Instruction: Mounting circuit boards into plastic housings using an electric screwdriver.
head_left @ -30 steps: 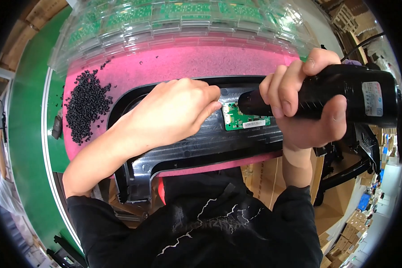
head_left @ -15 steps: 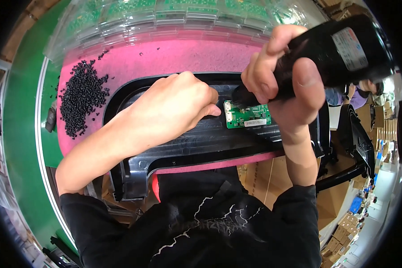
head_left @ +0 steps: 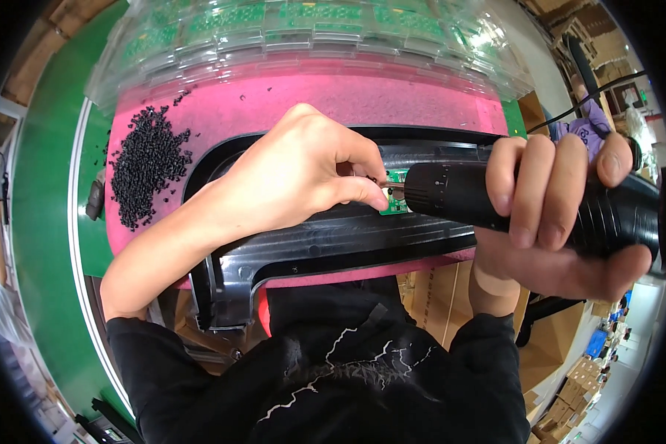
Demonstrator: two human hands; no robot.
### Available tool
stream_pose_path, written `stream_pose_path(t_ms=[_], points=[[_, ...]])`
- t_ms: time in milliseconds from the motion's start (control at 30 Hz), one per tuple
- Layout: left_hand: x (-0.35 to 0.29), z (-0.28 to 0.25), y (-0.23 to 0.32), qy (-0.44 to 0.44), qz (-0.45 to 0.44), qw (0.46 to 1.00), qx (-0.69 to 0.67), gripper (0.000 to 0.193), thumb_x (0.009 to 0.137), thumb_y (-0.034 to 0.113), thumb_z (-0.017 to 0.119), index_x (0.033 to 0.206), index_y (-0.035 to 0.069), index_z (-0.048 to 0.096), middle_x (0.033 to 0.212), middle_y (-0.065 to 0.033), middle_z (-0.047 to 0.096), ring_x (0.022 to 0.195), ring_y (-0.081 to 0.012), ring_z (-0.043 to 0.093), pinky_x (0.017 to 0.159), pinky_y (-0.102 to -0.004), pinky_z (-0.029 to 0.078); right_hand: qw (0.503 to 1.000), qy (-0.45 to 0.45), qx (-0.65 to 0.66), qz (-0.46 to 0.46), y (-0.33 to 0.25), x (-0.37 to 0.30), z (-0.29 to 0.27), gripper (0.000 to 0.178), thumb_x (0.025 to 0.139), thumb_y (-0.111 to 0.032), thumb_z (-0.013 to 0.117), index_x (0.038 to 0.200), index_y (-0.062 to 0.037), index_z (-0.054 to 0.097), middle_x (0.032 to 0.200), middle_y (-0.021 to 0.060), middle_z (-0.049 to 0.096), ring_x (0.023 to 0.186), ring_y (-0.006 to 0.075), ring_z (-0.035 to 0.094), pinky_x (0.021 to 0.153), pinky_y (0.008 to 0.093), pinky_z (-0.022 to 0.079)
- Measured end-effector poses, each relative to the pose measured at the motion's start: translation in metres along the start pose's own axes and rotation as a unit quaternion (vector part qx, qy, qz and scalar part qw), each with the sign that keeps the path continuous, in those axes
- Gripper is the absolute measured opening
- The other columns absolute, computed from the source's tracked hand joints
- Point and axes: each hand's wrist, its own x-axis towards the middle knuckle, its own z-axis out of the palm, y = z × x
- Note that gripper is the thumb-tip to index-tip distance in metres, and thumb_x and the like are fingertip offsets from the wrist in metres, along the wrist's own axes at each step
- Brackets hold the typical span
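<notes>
My right hand [head_left: 562, 214] grips the black ribbed electric screwdriver [head_left: 525, 203]; my left hand [head_left: 303, 177] pinches its bit over the small green circuit board [head_left: 394, 194]

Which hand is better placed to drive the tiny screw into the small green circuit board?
The right hand, probably: it grips the black electric screwdriver, its tip at the small green circuit board. The left hand only pinches beside that tip.
</notes>
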Motion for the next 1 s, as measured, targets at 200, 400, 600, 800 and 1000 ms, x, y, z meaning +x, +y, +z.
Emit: stream_pose_path(t_ms=[200, 400, 600, 800, 1000], points=[[0.002, 0.001, 0.0, -0.008, 0.048, 0.996, -0.07, 0.011, 0.08, 0.004, 0.076, 0.085, -0.005, 0.072, 0.077, -0.0094, 0.074, 0.063, -0.0146, 0.068, 0.06, -0.0258, 0.055, 0.998, 0.027, 0.007, -0.06, -0.001, -0.008, 0.006, 0.053, 0.085, -0.05, 0.07, 0.112, -0.0101, 0.048, 0.067, -0.0053, 0.054, 0.055, 0.007, 0.052, 0.059, 0.024, 0.041], [0.005, -0.001, 0.0, -0.101, -0.024, 0.984, -0.147, 0.007, 0.083, 0.003, 0.072, 0.086, -0.004, 0.072, 0.073, -0.0074, 0.072, 0.06, -0.0118, 0.066, 0.056, -0.025, 0.053, 0.998, 0.002, 0.005, -0.055, -0.004, -0.011, 0.006, 0.054, 0.084, -0.049, 0.072, 0.112, -0.0103, 0.047, 0.067, -0.0051, 0.055, 0.053, 0.0071, 0.052, 0.058, 0.0233, 0.043], [0.004, 0.001, 0.002, -0.103, -0.079, 0.991, 0.027, 0.012, 0.088, 0.008, 0.069, 0.083, -0.003, 0.072, 0.063, -0.0084, 0.067, 0.055, -0.0131, 0.064, 0.052, -0.0271, 0.05, 0.998, -0.051, -0.024, 0.024, 0.008, -0.017, -0.011, 0.063, 0.084, -0.06, 0.069, 0.113, -0.012, 0.041, 0.067, -0.0034, 0.054, 0.053, 0.0086, 0.052, 0.053, 0.0256, 0.043], [0.003, 0.007, -0.002, -0.031, -0.016, 0.989, 0.142, 0.031, 0.094, 0.019, 0.064, 0.074, -0.005, 0.066, 0.059, -0.0182, 0.059, 0.054, -0.0348, 0.058, 0.054, -0.0406, 0.046, 0.991, 0.012, -0.101, 0.084, 0.015, -0.028, -0.005, 0.061, 0.086, -0.062, 0.064, 0.111, -0.0111, 0.04, 0.064, -0.0017, 0.049, 0.049, 0.0105, 0.045, 0.049, 0.0261, 0.039], [-0.002, 0.008, -0.004, 0.005, -0.009, 0.984, 0.179, 0.032, 0.096, 0.02, 0.057, 0.074, -0.004, 0.059, 0.065, -0.0214, 0.056, 0.065, -0.0432, 0.056, 0.06, -0.0482, 0.044, 0.968, 0.084, -0.158, 0.175, 0.016, -0.024, 0.015, 0.062, 0.084, -0.062, 0.066, 0.106, -0.009, 0.042, 0.06, -0.0015, 0.048, 0.047, 0.0095, 0.044, 0.048, 0.0249, 0.038]])
